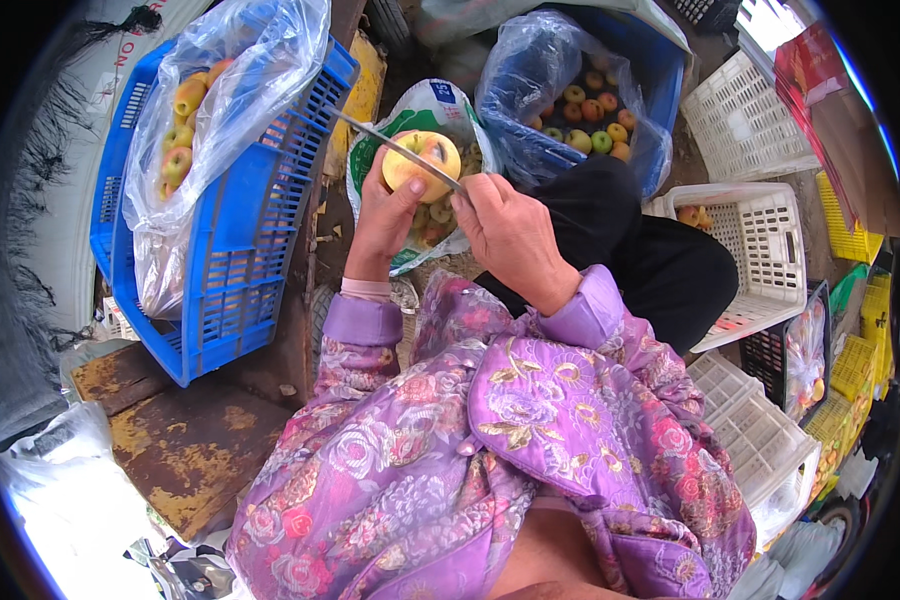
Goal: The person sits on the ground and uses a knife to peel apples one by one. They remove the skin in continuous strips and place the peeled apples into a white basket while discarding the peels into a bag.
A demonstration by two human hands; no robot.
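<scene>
My left hand (391, 217) grips a yellow-red apple (412, 169) with a dark blemish on its upper right side. In my right hand (511, 234) is a knife, its handle hidden by my fingers. The long narrow knife blade (401, 150) passes across the apple's face and points to the upper left. Whether the edge is in the flesh or only against the skin, I cannot tell. Below both hands stands an open white-and-green woven sack (367, 154), with apple pieces (435, 225) inside.
At left, a blue plastic crate (236, 247) holds apples (176, 165) in a clear bag. A bag-lined blue bin (664, 82) with apples stands ahead right. A white crate (776, 259) with a few apples is right of my knee. Rusty sheet metal (195, 442) lies lower left.
</scene>
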